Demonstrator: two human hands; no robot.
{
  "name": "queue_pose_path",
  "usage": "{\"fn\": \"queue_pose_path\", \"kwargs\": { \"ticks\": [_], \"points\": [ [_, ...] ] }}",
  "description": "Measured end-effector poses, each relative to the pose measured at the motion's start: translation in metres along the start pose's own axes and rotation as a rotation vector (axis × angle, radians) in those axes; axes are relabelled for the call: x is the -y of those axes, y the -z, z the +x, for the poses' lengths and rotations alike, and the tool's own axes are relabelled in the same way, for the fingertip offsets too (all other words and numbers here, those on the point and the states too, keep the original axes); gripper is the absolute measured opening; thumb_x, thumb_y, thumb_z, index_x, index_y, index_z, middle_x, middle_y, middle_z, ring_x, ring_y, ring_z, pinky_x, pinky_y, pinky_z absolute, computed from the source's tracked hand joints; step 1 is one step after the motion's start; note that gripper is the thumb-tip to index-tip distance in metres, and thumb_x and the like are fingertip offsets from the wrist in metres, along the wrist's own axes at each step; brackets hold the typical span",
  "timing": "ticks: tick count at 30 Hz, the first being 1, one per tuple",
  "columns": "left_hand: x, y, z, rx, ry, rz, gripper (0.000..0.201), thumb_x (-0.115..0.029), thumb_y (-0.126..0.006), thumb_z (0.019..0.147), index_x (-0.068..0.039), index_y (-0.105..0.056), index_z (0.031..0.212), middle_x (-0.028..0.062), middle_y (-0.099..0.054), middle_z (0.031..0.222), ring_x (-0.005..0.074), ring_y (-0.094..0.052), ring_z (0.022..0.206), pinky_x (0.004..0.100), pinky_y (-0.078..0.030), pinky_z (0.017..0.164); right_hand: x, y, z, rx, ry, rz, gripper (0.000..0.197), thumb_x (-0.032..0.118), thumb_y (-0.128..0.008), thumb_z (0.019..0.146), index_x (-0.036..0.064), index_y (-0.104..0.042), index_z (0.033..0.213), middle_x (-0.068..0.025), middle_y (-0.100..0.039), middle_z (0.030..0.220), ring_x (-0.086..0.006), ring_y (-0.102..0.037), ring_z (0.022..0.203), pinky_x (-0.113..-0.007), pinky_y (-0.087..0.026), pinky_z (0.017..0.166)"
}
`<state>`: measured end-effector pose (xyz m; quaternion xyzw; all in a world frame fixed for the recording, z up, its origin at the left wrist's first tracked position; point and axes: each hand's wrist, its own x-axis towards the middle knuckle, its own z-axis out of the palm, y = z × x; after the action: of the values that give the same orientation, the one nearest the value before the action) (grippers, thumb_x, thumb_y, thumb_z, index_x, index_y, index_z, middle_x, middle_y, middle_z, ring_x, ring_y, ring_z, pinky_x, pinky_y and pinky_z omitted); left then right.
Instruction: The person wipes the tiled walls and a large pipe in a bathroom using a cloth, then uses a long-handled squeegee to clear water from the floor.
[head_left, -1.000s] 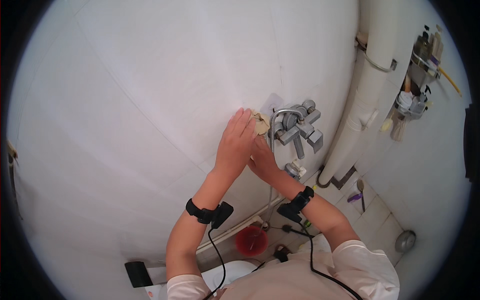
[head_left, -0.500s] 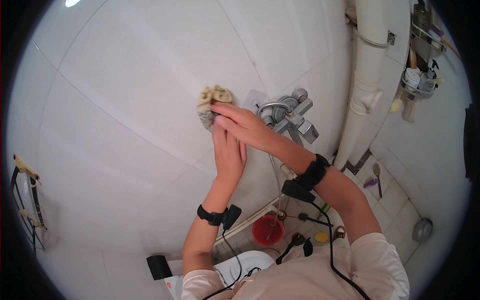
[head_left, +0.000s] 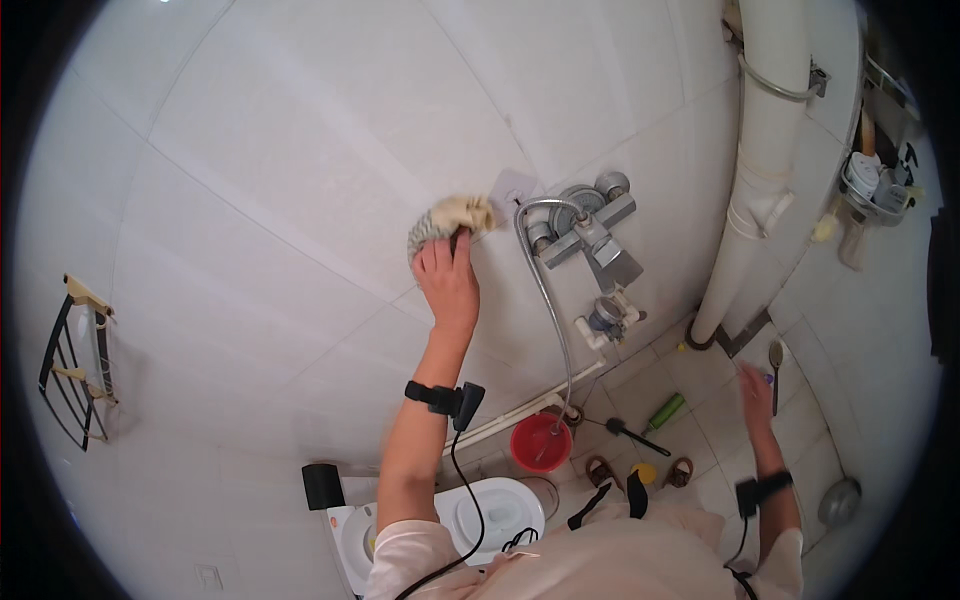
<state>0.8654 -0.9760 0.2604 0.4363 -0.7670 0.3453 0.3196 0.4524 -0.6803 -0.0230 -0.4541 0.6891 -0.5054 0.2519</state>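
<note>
Far left, a black-and-tan slatted metal rack (head_left: 75, 360) sits on the white tiled wall (head_left: 300, 150), away from my hands. My left hand (head_left: 447, 290) pinches a crumpled cream-and-grey patterned cloth (head_left: 447, 219) up at the wall, left of the angular chrome shower mixer (head_left: 600, 243). Work looks underway, not finished: cloth not put down; can't tell how much tile is done or left. Round red plastic bucket (head_left: 528, 457) below, hose end in it. My right hand (head_left: 757, 395) is off the cloth, blurred; can't tell if fingers are spread.
</note>
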Motion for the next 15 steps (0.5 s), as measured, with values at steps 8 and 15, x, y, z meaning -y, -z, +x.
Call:
{"fn": "queue_pose_path", "kwargs": {
  "ticks": [8,15],
  "points": [
    [-0.029,0.013,0.043,-0.158,0.166,0.020,0.042,0.000,-0.056,0.078,-0.009,-0.053,0.119,0.0141,-0.051,0.118,0.0316,-0.047,0.107,0.0420,-0.034,0.088,-0.154,0.163,-0.158,-0.414,-0.470,0.033,0.032,0.023,-0.048,0.095,0.0013,-0.056,0.116,-0.0077,-0.062,0.105,-0.0165,-0.060,0.091,-0.029,-0.048,0.076],
    [-0.031,0.001,0.002,0.010,0.210,0.043,0.029,-0.004,-0.058,0.079,-0.007,-0.058,0.108,0.0153,-0.052,0.112,0.0325,-0.047,0.107,0.0429,-0.035,0.087,-0.116,0.118,-0.116,-0.329,-0.460,0.170,0.032,0.026,-0.049,0.095,0.0059,-0.056,0.118,-0.0037,-0.062,0.107,-0.0102,-0.060,0.080,-0.021,-0.043,0.066]
  ]
}}
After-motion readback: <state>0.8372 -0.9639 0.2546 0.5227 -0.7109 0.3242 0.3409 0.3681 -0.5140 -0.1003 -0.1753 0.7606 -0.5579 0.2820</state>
